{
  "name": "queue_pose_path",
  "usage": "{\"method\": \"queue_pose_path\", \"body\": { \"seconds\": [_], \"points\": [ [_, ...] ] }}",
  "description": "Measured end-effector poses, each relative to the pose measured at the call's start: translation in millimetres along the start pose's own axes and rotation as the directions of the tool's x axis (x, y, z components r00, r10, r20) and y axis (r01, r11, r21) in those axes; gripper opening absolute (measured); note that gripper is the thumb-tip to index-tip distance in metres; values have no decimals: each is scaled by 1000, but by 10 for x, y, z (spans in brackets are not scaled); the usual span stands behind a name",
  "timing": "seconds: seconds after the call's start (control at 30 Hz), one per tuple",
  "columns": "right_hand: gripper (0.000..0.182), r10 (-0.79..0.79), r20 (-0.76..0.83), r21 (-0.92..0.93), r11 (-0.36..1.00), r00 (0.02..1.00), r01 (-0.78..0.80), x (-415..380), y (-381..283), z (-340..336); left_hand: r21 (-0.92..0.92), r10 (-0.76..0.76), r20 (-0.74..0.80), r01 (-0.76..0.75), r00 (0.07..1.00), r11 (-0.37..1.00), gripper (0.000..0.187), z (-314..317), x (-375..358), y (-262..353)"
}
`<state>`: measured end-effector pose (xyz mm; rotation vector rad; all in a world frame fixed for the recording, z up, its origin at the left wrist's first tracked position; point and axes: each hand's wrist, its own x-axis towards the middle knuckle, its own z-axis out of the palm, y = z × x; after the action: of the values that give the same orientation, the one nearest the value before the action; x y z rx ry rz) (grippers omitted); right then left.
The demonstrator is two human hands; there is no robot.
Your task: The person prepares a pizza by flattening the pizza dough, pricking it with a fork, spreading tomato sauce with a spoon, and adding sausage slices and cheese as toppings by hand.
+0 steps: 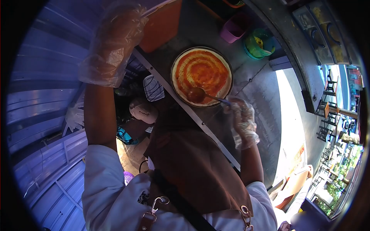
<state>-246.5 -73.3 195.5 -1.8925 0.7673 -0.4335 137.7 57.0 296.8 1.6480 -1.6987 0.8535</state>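
A round pizza base (pixel 200 71) spread with rings of red sauce lies in a dark round pan on the metal counter (pixel 252 86). My right hand (pixel 243 119), in a clear plastic glove, is closed on the handle of a ladle (pixel 197 94), whose bowl rests on the sauce near the edge closest to me. My left hand (pixel 125 29), also gloved, is raised at the upper left beside an orange container (pixel 163 29). Its fingers are curled at the container's pale edge; what they grip is hard to make out.
Beyond the pan stand a pink container (pixel 232 32) and a green tub (pixel 256 45) with yellow bits inside. A raised ledge (pixel 296 57) runs along the far side. Below the counter's near edge are a white basket (pixel 153 87) and a cap (pixel 143 110).
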Motion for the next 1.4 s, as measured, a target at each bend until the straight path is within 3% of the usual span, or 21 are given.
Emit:
{"method": "queue_pose_path", "body": {
  "seconds": [0.07,0.13,0.2,0.23,0.27,0.3,0.33,0.37,0.43,0.53,0.6,0.63,0.67,0.7,0.73,0.83,0.93,1.13,1.27,1.33,1.4],
  "points": [
    [19,-70,5,0,998,998,70,101,-5,196,22,48,-15,-48,999,999,29,9,-15,-23],
    [19,-166,29,-43,985,986,167,247,-226,350,-280,-91,-17,83,996,956,28,66,-90,-78],
    [21,-232,22,-64,970,972,233,432,-197,465,-184,-46,-29,39,999,982,28,37,-61,-62],
    [22,-438,114,-383,809,892,446,533,-263,469,-87,4,-34,-7,999,996,28,25,-47,-54],
    [24,-578,268,-625,505,771,595,643,-364,473,-85,3,-36,-6,999,996,28,19,-45,-58],
    [24,-579,269,-625,503,770,597,752,-522,503,-86,10,-48,-14,999,996,28,16,-44,-61],
    [25,-259,115,-456,844,959,283,861,-746,548,-88,16,-59,-21,998,996,28,17,-42,-56],
    [27,137,55,-207,971,989,-123,961,-857,576,-88,16,-62,-21,998,996,28,9,-39,-18],
    [28,54,38,-208,977,998,-45,1171,-773,541,48,-98,65,95,993,994,29,-21,-36,60],
    [32,-153,-73,-391,913,985,113,1407,-497,404,-53,5,-26,-7,1000,999,32,8,-95,-85],
    [31,-420,54,-723,609,906,325,1522,-124,196,-142,-21,-36,16,999,990,35,47,-163,-111],
    [27,-181,-93,-358,924,979,136,1521,-119,189,-227,-54,-38,44,998,973,37,57,-178,-117],
    [27,-175,-108,-362,924,979,125,1467,-113,140,-240,-44,-41,33,998,970,37,47,-176,-125],
    [26,88,-215,-31,995,973,-97,1378,-118,84,-214,-4,-38,-5,999,977,38,27,-171,-129],
    [26,360,-228,319,906,905,-280,1312,-164,38,-189,38,-35,-44,999,981,39,19,-167,-137],
    [24,451,-306,597,777,838,-200,1157,366,19,-319,-112,10,109,994,941,38,103,-261,-175],
    [22,569,-375,719,677,732,-158,939,606,23,-102,-170,114,182,979,978,32,-84,-43,3],
    [31,591,-392,759,640,705,-115,555,604,83,-104,-46,53,52,998,993,34,-2,-66,-34],
    [24,511,-452,666,739,731,-105,843,240,17,39,-48,151,42,987,998,34,-85,-2,-18],
    [26,462,-425,477,845,778,-242,1044,98,-5,125,-28,200,3,979,992,34,-111,26,-24],
    [28,412,-402,361,892,818,-272,1246,239,-63,51,-32,161,24,986,998,34,-104,46,5]
  ]
}}
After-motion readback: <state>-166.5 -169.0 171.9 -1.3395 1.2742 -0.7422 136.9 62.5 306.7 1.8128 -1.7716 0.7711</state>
